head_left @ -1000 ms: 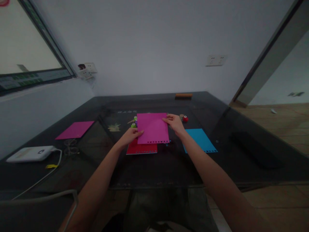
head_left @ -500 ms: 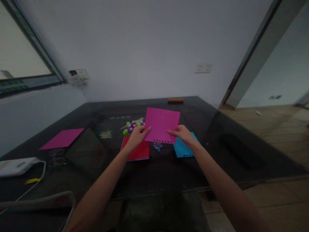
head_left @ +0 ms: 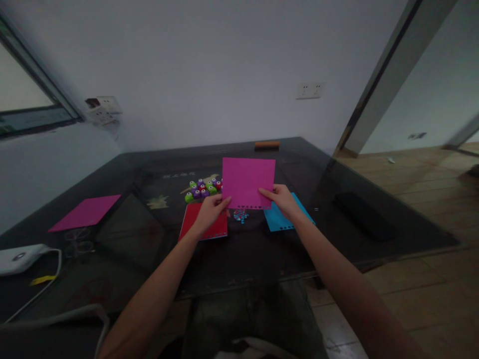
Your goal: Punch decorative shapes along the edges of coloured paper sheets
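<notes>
While the left hand [head_left: 210,213] pinches the lower left corner of the magenta sheet [head_left: 248,181] and the right hand [head_left: 281,199] pinches its lower right corner, the paper stands lifted off the surface, tilted up toward the camera, its bottom edge already carrying a row of small punched shapes. The two hands are apart, each closed on its own corner. Judging from that edge, one border of this sheet looks finished; the other three edges show no holes that I can make out.

Just under the sheet lies a small heap of punched-out bits [head_left: 240,215] — red and blue specks on the dark glass. To the left of it a red sheet [head_left: 202,228] lies flat, partly under the left wrist, with punched marks along its near edge; to the right a blue sheet [head_left: 280,219] lies flat, also punched along its near edge. So three sheets seem to have had one border worked. Behind them sits a cluster of small craft punches [head_left: 202,189], green, purple and red, touching one another.

Farther left a second magenta sheet [head_left: 85,212] lies well apart; no holes are visible in it. A white device [head_left: 19,257] with a cable rests at the far left edge.

The surface [head_left: 262,249] is dark glass — set against a pale wall with sockets [head_left: 309,90], a window at left, wooden floor [head_left: 419,199] at right.
</notes>
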Available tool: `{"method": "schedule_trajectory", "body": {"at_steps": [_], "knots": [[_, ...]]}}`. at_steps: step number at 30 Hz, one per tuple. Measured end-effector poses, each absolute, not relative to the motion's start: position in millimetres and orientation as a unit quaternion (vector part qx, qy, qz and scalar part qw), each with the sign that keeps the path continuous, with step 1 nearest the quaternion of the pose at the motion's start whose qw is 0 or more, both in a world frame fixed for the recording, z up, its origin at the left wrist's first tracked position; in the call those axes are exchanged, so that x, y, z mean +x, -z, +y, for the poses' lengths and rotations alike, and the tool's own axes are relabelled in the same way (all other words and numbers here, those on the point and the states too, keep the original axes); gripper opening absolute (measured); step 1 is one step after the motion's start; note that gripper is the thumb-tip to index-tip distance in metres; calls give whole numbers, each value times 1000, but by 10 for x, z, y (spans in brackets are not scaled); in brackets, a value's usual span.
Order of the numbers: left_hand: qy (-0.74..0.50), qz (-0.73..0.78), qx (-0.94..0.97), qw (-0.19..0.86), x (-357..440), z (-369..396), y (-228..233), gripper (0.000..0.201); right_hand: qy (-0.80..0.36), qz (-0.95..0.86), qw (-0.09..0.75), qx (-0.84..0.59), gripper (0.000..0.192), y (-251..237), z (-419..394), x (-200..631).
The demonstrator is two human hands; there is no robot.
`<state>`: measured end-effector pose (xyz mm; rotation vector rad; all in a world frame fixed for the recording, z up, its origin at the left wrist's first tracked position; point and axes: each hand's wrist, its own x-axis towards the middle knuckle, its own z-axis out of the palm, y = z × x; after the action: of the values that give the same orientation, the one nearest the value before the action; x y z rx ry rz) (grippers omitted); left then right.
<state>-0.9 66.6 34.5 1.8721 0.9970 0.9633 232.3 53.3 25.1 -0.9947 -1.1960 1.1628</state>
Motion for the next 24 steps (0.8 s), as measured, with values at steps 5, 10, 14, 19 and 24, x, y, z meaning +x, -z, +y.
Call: {"method": "schedule_trajectory", "body": {"at_steps": [5,10,14,19,24], "knots": [[-379,389,744,389,-14,669,-333,33,-460,-520,576,-432,21,-220,549,2312],[-376,403,726,411,-6,688,-301,29,-441,-533,570,-445,23,-196,560,2317],[-381,406,725,404,-16,714,-277,29,-429,-545,557,-457,25,-187,566,2325],[-382,406,726,404,-29,740,-253,28,-417,-548,556,-465,26,-206,552,2313],[-377,410,727,400,-26,731,-265,29,-401,-558,548,-476,26,-250,525,2304]]}}
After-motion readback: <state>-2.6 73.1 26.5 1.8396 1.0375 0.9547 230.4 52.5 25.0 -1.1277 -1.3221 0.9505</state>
